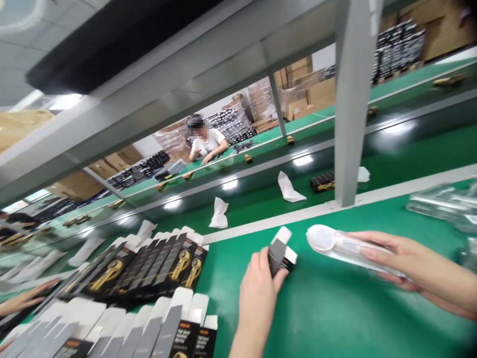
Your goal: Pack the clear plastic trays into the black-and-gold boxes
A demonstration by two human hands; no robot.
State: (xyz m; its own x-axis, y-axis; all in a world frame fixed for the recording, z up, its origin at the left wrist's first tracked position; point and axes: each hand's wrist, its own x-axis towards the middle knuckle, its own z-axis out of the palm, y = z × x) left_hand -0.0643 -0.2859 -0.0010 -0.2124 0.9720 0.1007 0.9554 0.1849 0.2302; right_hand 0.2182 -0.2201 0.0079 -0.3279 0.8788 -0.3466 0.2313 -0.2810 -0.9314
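My left hand point(258, 286) is wrapped around a small black and grey carton point(278, 254) whose white end flaps stand open. To the right, my right hand point(404, 258) grips a clear plastic tray point(323, 238) with a round end and a long narrow body. That round end points at the carton, with a gap between them. Whether anything lies inside the tray I cannot make out. Left of my left hand stand rows of black cartons point(184, 263) printed with a gold handheld fan, and nearer ones point(164, 330) have their white flaps raised.
More clear plastic trays point(443, 204) lie at the right. A grey post point(348, 109) rises at the table's back edge. Beyond it, a green conveyor carries white pouches point(219, 213) and a black carton point(321, 182). A co-worker's hand point(32, 298) reaches in at left; another person point(208, 141) sits across.
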